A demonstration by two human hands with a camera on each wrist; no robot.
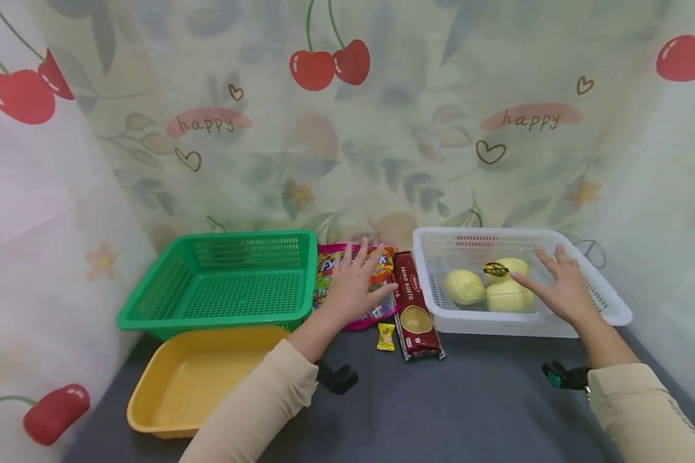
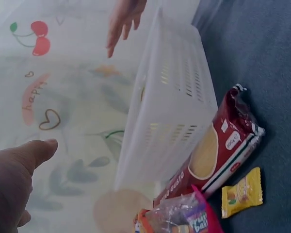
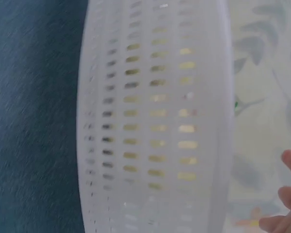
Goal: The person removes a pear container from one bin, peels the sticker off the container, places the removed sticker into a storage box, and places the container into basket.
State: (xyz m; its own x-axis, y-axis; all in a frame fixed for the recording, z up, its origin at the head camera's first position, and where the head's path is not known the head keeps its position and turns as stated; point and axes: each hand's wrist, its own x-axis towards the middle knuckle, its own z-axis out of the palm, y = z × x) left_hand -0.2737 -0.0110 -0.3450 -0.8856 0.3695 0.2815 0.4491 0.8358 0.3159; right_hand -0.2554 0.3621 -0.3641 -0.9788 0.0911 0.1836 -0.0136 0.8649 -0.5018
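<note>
My left hand (image 1: 352, 289) hovers with spread fingers over a pink-edged bag of candy (image 1: 327, 265), hiding its middle; touching cannot be made out. Beside the bag lies a long dark red packet (image 1: 407, 283), lettered PRIMO GUSTO, with a small yellow wrapped candy (image 1: 385, 337) to its left. Over the right part of a white plastic basket (image 1: 498, 325) is my right hand (image 1: 564, 289), fingers apart and holding nothing. Inside that basket sit pale yellow-green round fruits (image 1: 464, 287), apparently in clear wrapping with a black and yellow label. The right wrist view shows the white basket's slotted wall (image 3: 145, 121) close up.
A green slotted basket (image 1: 208, 319) stands at the back left, and a yellow tub (image 1: 179, 379) in front of it. Behind everything hangs a curtain (image 1: 382, 167) printed with cherries. The tabletop (image 1: 457, 399) is dark.
</note>
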